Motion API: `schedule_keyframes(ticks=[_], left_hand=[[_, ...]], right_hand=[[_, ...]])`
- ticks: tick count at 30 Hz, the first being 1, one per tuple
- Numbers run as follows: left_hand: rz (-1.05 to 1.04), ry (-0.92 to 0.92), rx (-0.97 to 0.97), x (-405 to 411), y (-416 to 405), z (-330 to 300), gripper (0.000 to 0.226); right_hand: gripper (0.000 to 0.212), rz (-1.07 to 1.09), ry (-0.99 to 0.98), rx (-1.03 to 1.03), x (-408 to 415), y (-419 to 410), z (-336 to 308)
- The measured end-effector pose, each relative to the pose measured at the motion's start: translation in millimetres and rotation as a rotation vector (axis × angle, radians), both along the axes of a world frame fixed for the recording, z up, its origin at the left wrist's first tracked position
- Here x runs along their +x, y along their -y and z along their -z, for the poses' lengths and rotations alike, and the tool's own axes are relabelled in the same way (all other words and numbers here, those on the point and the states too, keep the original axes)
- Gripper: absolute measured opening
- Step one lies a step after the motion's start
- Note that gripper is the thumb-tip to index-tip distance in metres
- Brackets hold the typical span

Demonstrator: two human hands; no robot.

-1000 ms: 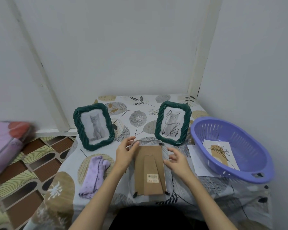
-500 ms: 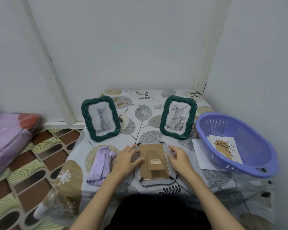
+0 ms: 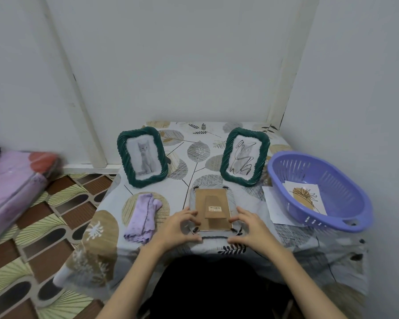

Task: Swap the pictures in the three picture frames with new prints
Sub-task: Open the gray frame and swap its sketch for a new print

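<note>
A picture frame (image 3: 213, 199) lies face down on the table near its front edge, its brown cardboard back and folded stand facing up. My left hand (image 3: 181, 226) curls round the frame's near left corner. My right hand (image 3: 250, 226) does the same at the near right corner. Small black clips show at the frame's corners. Two green rope-rimmed frames stand upright behind it. The left frame (image 3: 148, 180) shows a grey cat. The right frame (image 3: 242, 180) shows a cat under black scribble lines.
A purple plastic basket (image 3: 293, 154) at the table's right holds a print (image 3: 305, 199) with a brown plant motif. White paper (image 3: 272, 208) lies partly under it. A lilac cloth (image 3: 143, 215) lies left of the frame. A pink bundle (image 3: 12, 180) sits on the floor at left.
The face-down frame went from tilted up in my hands to flat on the table. Both hands slid from its sides to its near corners.
</note>
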State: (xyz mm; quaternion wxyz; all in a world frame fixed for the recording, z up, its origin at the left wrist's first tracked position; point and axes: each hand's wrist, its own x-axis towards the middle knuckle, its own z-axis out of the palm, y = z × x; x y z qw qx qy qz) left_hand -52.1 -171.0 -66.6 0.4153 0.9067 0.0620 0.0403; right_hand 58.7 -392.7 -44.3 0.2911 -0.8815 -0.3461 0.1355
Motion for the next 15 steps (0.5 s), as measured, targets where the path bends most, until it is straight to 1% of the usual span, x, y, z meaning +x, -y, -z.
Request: schedule_keyframes(ticks=[4, 9, 12, 14, 15], left_hand=[[-0.045, 0.012, -0.014, -3.0, 7.4, 0.9, 0.037], [-0.083, 0.057, -0.047, -6.4, 14.7, 2.9, 0.025], [-0.079, 0.067, -0.055, -7.1, 16.7, 1.0, 0.029], [-0.080, 0.072, -0.062, -6.8, 17.1, 0.0, 0.029], [-0.079, 0.074, -0.062, -6.8, 17.4, -0.5, 0.030]], right_hand=[[0.034, 0.021, 0.028, 0.070, -8.8, 1.5, 6.1], [0.034, 0.062, 0.042, 0.122, -13.8, 0.9, 14.7], [0.031, 0.059, 0.033, 0.124, -15.0, 0.5, 14.2], [0.024, 0.053, 0.032, 0.124, -15.4, 0.6, 13.1], [0.025, 0.051, 0.029, 0.125, -15.4, 0.7, 13.2]])
